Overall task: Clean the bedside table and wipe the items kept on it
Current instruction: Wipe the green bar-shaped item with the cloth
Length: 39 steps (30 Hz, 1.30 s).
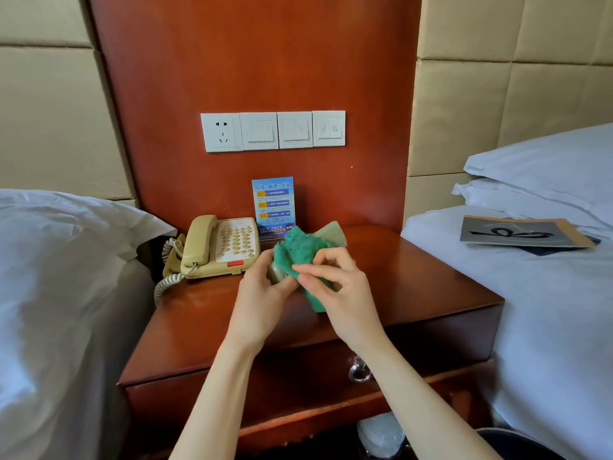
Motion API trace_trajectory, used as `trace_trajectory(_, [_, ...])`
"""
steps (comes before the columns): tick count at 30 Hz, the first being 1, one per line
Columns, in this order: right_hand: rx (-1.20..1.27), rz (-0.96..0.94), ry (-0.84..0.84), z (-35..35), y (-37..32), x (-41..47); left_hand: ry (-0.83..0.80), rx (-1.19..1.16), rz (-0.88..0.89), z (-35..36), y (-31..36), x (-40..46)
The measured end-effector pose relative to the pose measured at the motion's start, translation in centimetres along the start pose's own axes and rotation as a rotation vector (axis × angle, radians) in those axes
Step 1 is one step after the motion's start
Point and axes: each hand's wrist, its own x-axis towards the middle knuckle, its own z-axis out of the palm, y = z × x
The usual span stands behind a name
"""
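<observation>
Above the middle of the red-brown bedside table (414, 280), my left hand (265, 287) grips a small pale-green flat item (331, 232) whose upper corner sticks out behind the cloth. My right hand (335, 283) pinches a green cloth (298, 249) draped over that item. Most of the item is hidden by the cloth and my fingers. A beige corded telephone (220, 247) sits at the table's back left. A blue printed card (272, 207) stands upright against the wooden wall panel behind my hands.
White-sheeted beds flank the table, the left bed (49, 277) and the right bed (547, 310); folders (524, 232) lie on the right one. A socket and switches (273, 130) are on the panel. The drawer has a ring handle (360, 371). A bin (381, 433) stands below.
</observation>
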Motion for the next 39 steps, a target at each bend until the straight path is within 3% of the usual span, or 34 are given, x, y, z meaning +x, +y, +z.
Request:
trace_trajectory(4, [-0.046, -0.021, 0.084, 0.1, 0.3, 0.2, -0.133, -0.235, -0.068, 0.0, -0.1, -0.2])
trace_trajectory(11, [0.03, 0.041, 0.456, 1.5, 0.4, 0.8, -0.19, -0.588, -0.214, 0.0, 0.4, -0.4])
trace_trajectory(16, [0.432, 0.285, 0.524, 0.2, 0.6, 2.3, -0.266, -0.598, -0.24, -1.3, 1.3, -0.3])
trace_trajectory(20, [0.519, 0.374, 0.58, -0.8, 1.1, 2.7, -0.311, -0.506, -0.256, -2.2, 1.8, -0.3])
trace_trajectory(26, [0.42, 0.347, 0.577, -1.6, 1.7, 2.5, -0.366, -0.444, -0.367, -2.1, 1.1, -0.1])
trace_trajectory(34, [0.186, 0.299, 0.252, 0.2, 1.9, 1.6, -0.149, -0.282, -0.283, 0.0, 0.0, 0.1])
trace_trajectory(39, [0.12, 0.243, 0.374, -0.3, 1.9, 2.2, -0.203, -0.244, -0.242, 0.0, -0.1, -0.1])
